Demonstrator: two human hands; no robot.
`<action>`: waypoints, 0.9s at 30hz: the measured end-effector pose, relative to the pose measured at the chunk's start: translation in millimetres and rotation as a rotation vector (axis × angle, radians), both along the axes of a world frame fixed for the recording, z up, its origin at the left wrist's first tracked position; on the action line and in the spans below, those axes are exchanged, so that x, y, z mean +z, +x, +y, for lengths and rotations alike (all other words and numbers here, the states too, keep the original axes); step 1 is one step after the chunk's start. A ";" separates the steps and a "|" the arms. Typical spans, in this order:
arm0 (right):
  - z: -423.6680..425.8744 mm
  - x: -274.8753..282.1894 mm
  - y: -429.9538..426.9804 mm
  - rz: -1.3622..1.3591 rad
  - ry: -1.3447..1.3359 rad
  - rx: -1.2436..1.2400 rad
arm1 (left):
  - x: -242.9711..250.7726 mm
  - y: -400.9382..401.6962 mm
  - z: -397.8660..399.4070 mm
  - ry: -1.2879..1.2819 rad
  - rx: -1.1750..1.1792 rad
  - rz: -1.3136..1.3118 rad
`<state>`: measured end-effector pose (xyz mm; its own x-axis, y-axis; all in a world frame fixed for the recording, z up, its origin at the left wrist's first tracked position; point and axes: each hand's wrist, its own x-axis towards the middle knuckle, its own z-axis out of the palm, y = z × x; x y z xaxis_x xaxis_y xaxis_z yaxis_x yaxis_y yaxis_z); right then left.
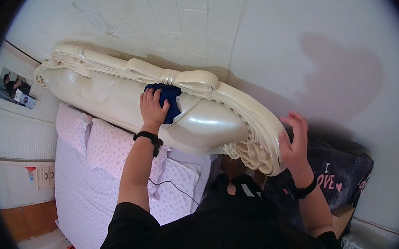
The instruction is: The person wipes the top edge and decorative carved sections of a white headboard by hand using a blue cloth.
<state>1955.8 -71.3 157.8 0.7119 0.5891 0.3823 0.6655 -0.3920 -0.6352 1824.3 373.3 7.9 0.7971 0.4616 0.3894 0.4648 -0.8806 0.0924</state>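
Note:
My left hand [153, 107] presses a folded dark blue cloth [172, 107] against the glossy cream padded panel of a bed headboard [213, 121]. Its fingers spread over the cloth's left part, just below a carved bow [171, 77] on the frame. Part of the cloth is hidden under the palm. At the headboard's right end, my right hand [295, 146] is beside the curved outer frame [272, 128], fingers apart and nothing in them. Whether the right hand touches the frame I cannot tell.
Floral pillows [109, 145] lie on the bed [80, 193], below the headboard. A thin dark cable [175, 186] crosses the bedding. Right of my legs stands something under a dark printed cover [334, 172], near a cardboard box [343, 215]. The wall [283, 19] rises behind the headboard.

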 end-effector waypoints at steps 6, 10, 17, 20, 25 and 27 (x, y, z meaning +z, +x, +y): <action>42.5 -3.7 0.9 0.006 -0.247 0.014 | -9.2 10.0 -76.9 -0.144 -0.287 -0.201; 59.8 -18.2 -7.9 -0.063 -0.392 -0.032 | -1.3 24.0 -157.9 -0.228 -0.421 -0.175; 64.6 -20.6 -7.3 -0.051 -0.397 -0.093 | 14.2 33.7 -192.1 -0.211 -0.533 -0.158; 63.5 -18.7 -11.5 -0.038 -0.388 -0.125 | 13.5 30.8 -158.9 -0.196 -0.624 -0.152; 60.0 -22.5 -6.9 -0.082 -0.361 -0.127 | 1.7 14.2 -84.7 -0.192 -0.565 -0.239; 59.7 -26.5 -7.8 -0.079 -0.356 -0.133 | -1.0 -0.2 -48.3 -0.120 -0.338 -0.223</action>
